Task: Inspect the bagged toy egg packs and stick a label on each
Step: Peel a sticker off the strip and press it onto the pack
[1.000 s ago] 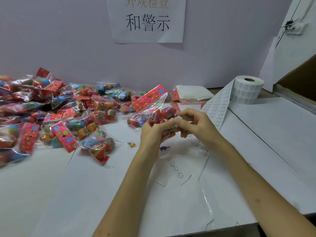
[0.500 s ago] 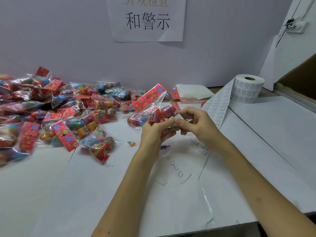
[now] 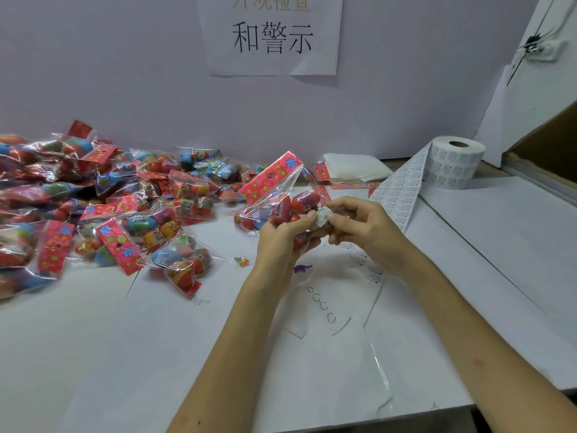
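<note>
Just above the middle of the white counter, the left hand grips one egg pack from below, fingers curled round the lower end of the clear bag, while the pack's red flowered header card tilts up and away to the left. The right hand pinches a small white label between thumb and forefinger, the label touching the bag right beside the left thumb (whether it is stuck down I cannot tell). A heap of like packs covers the counter's left side against the wall. To the right stands a label roll, its strip trailing down toward the right hand. A tiny purple dinosaur lies on the counter beneath the hands.
</note>
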`<state>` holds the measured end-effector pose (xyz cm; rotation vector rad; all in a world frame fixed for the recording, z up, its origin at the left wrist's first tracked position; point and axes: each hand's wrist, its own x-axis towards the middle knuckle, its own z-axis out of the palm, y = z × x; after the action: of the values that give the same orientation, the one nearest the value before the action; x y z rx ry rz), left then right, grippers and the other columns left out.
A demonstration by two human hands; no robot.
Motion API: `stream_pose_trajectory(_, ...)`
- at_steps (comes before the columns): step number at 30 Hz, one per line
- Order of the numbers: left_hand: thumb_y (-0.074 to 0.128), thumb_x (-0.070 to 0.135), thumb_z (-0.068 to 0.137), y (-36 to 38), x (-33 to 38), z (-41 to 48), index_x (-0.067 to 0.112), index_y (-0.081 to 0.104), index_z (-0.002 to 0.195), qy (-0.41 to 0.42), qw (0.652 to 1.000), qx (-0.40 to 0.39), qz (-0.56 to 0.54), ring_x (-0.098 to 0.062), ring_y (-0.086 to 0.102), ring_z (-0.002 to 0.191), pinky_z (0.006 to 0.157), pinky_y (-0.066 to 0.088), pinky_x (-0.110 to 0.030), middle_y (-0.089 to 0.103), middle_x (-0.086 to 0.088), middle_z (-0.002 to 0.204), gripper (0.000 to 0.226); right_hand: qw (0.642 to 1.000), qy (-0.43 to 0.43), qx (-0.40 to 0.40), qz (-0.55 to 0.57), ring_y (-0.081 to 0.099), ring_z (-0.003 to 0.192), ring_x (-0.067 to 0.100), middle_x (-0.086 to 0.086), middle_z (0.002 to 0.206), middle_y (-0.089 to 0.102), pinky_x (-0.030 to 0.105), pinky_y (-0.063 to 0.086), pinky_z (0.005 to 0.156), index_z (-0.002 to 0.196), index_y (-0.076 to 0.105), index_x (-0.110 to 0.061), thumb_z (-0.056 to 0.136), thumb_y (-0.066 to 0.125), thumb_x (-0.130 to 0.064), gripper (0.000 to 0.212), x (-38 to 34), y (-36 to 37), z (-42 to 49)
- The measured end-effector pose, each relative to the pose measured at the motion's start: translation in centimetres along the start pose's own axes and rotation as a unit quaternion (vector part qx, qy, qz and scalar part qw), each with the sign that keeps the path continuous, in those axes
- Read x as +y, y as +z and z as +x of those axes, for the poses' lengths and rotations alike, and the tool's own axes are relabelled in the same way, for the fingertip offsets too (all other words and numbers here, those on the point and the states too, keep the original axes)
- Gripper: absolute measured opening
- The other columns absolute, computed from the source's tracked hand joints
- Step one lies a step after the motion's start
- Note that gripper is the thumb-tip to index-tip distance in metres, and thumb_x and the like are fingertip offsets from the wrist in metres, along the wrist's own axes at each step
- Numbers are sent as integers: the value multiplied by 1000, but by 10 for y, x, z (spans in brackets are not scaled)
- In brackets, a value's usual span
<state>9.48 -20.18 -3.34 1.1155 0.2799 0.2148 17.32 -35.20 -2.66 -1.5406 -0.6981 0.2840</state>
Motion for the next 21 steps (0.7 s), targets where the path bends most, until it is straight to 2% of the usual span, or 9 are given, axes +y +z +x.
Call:
stream_pose_trajectory(2,72,11,92,0,0,0,-3,58,132,2,1000,-2,-2,-32,73,106,92,57,-37,72,-20,120,45,1000,14,-2,19,66,65,21,6,79,70,32,56,69,110,67,-7,98,58,-2,16,-1,-1,1)
stream_pose_trajectory(6,72,11,92,2,0,-1,-4,62,127,15,1000,-7,15,-26,76,94,79,58,-29,74,-20,113,38,1000,5,13,12,65,67,24,11,78,70,30,55,65,98,69,-7,95,67,-25,19,-1,0,0)
stream_pose_trajectory(9,72,10,93,1,0,-2,-3,65,123,17,999,-23,25,-29,76,97,79,58,-28,74,-22,113,34,999,-18,36,-17,65,63,22,7,73,70,29,55,62,92,71,-9,94,68,-21,13,0,2,0)
stream_pose_trajectory(14,73,10,92,1,1,-2,-5,63,125,12,999,-27,15,-26,76,93,75,58,-26,75,-20,110,38,1000,-1,15,7,64,64,25,17,80,69,29,54,61,91,70,-5,102,57,-12,18,-2,-2,0)
stream_pose_trajectory(18,74,9,91,2,-1,-2,0,68,115,28,999,-27,38,-26,77,90,74,59,-25,78,-11,92,27,999,-20,35,-31,64,61,23,5,70,68,32,55,61,86,71,-15,93,70,-26,13,0,0,0)
stream_pose_trajectory(20,73,9,91,2,0,-3,-3,66,119,23,999,-33,32,-26,77,91,75,59,-25,77,-13,95,32,998,-27,39,-48,65,60,22,4,68,69,33,56,61,87,72,-17,86,74,-30,13,0,1,0)
stream_pose_trajectory(21,73,9,92,2,0,-3,-5,64,122,17,999,-32,24,-27,76,92,75,59,-26,76,-16,99,35,998,-26,33,-37,65,60,22,5,69,70,32,56,61,87,72,-16,89,73,-26,10,0,0,0)
